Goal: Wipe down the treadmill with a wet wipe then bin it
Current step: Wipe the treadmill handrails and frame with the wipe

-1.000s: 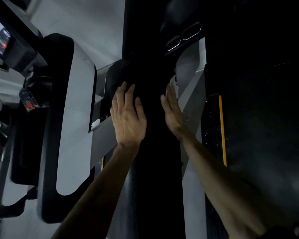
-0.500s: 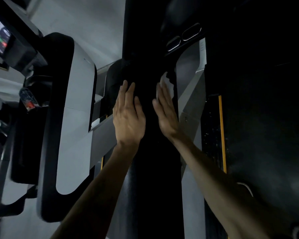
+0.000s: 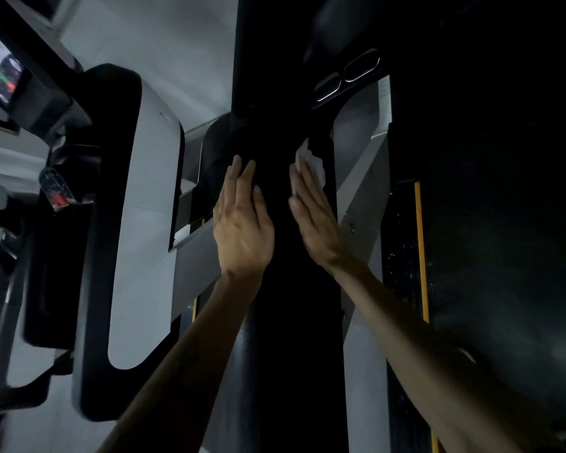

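Observation:
A broad black upright panel of the treadmill [image 3: 288, 322] fills the middle of the view. My left hand [image 3: 242, 217] lies flat on its left side with straight fingers. My right hand [image 3: 314, 210] presses a crumpled white wet wipe [image 3: 311, 161] against the panel's right edge, fingers straight; the wipe shows above and beside the fingertips. The two hands are a short gap apart at about the same height.
A grey and black treadmill console frame [image 3: 144, 223] stands to the left, with a lit screen [image 3: 4, 76] at the far left. On the right lie the dark belt [image 3: 504, 256] and a yellow strip [image 3: 420, 250]. Two oval slots [image 3: 350, 73] sit above.
My right hand has slid left and up along the panel, and the white wipe now shows more clearly above its fingers. My left hand has stayed almost still.

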A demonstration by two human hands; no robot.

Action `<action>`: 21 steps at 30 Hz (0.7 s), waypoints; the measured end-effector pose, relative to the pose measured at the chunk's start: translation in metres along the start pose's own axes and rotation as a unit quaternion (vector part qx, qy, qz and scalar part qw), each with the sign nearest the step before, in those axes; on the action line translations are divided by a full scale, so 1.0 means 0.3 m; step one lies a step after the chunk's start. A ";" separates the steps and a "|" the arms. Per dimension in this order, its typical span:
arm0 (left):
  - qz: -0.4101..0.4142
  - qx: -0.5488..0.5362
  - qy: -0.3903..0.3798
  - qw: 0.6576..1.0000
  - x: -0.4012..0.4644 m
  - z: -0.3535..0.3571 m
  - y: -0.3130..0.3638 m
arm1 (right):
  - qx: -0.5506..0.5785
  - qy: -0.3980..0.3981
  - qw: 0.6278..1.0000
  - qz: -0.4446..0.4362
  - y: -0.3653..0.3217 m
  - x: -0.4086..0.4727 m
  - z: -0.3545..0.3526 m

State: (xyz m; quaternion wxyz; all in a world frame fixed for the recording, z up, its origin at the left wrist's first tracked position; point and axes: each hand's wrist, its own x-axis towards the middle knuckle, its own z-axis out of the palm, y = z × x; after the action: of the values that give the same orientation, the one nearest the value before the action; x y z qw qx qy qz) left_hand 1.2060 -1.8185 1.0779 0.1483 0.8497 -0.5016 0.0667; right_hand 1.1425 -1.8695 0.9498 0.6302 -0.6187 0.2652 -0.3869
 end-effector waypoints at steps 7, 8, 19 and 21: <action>-0.003 -0.010 0.003 1.000 0.003 -0.003 0.004 | 0.041 0.020 0.988 0.147 -0.093 0.136 0.000; -0.002 -0.012 0.003 1.000 0.002 -0.004 0.003 | 0.029 0.014 0.991 0.130 -0.119 0.156 0.002; 0.000 -0.015 0.009 1.000 0.004 -0.001 -0.004 | 0.000 0.031 0.998 0.056 -0.083 0.135 0.014; -0.005 -0.017 0.011 1.000 0.004 -0.004 -0.001 | -0.011 0.017 0.999 0.045 -0.154 0.197 0.020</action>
State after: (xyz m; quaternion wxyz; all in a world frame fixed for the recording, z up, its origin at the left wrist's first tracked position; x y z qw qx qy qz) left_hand 1.2070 -1.8191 1.0793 0.1687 0.8486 -0.4970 0.0668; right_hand 1.1731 -1.9112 1.0044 0.6358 -0.6064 0.3073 -0.3656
